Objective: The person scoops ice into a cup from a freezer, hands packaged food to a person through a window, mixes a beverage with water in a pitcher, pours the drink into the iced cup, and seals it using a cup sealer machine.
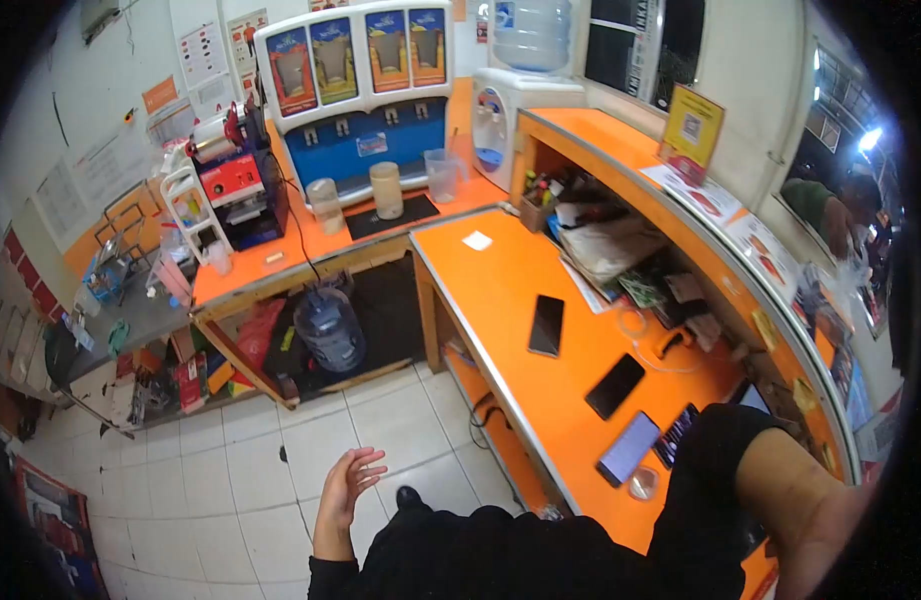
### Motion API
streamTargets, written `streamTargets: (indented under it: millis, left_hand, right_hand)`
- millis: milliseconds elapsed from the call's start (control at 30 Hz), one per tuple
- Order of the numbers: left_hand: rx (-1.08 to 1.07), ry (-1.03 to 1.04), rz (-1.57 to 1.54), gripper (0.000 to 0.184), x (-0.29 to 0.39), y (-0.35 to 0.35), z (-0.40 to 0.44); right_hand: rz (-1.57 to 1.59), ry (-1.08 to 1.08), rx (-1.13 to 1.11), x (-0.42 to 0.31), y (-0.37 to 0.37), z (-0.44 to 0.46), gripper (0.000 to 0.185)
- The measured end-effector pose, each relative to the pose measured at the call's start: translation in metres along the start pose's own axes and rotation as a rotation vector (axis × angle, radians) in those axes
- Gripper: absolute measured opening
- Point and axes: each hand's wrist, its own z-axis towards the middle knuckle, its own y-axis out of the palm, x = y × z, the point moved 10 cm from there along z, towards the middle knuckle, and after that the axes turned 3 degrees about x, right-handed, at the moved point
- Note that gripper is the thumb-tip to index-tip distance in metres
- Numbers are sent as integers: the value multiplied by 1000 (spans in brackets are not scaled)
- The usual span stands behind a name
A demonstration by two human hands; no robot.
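My left hand (350, 482) hangs over the tiled floor with its fingers apart and slightly curled, holding nothing. My right forearm reaches to the lower right edge, over the orange counter (480, 290); of my right hand (842, 530) only a part shows, and its fingers are out of sight. On the counter lie a dark phone (546, 325), a second dark phone (614, 386), a phone with a lit screen (628, 449) and another one (675, 436) close to my right sleeve. A small round clear object (642, 484) is beside them.
A drink dispenser (365, 150), plastic jugs (386, 190) and a red sealing machine (232, 180) stand on the back counter. A water jug (329, 328) is beneath it. The raised shelf (600, 137) holds a yellow sign (691, 135). A person (840, 215) is beyond the window.
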Motion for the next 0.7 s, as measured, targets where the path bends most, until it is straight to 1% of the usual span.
streamTargets:
  millis: [33, 133, 200, 267, 300, 367, 400, 433, 500, 533, 567, 600, 667, 700]
  left_hand:
    - [11, 3, 14, 40, 11, -16, 16]
    - [33, 140, 76, 41, 65, -55, 61]
    - [75, 193, 97, 40, 106, -73, 82]
    - [114, 220, 108, 40, 137, -81, 106]
    - [97, 209, 88, 40, 141, -86, 126]
    - [46, 163, 163, 41, 151, -81, 166]
    - [28, 142, 190, 42, 154, -78, 186]
    - [-5, 152, 199, 38, 160, -71, 206]
    - [-30, 224, 256, 34, 184, -55, 245]
    - [-35, 261, 290, 32, 198, -47, 263]
    - [-67, 294, 264, 28, 213, -37, 282]
    - [-70, 309, 269, 27, 226, -31, 301]
    - [-81, 361, 296, 27, 256, -17, 341]
    - [-78, 395, 305, 27, 268, -15, 364]
  right_hand:
    - [5, 1, 8, 1, 25, 1, 52]
    - [30, 14, 13, 9, 92, 5, 51]
    - [26, 64, 26, 21, 126, 5, 51]
    - [7, 153, 32, 37, 161, 1, 50]
    - [-2, 208, 32, 47, 182, -4, 50]
    - [-13, 360, 18, 74, 230, -23, 50]
    - [-14, 484, -2, 95, 260, -41, 50]
    - [-9, 625, -36, 116, 295, -66, 50]
    - [38, 875, -87, 160, 371, -127, 50]
    - [79, 962, -209, 182, 406, -162, 47]
    - [117, 1025, -291, 201, 438, -199, 46]
    - [150, 1083, -365, 220, 470, -239, 46]
    - [295, 1254, -372, 262, 533, -319, 48]
    - [259, 1237, -420, 286, 564, -360, 51]
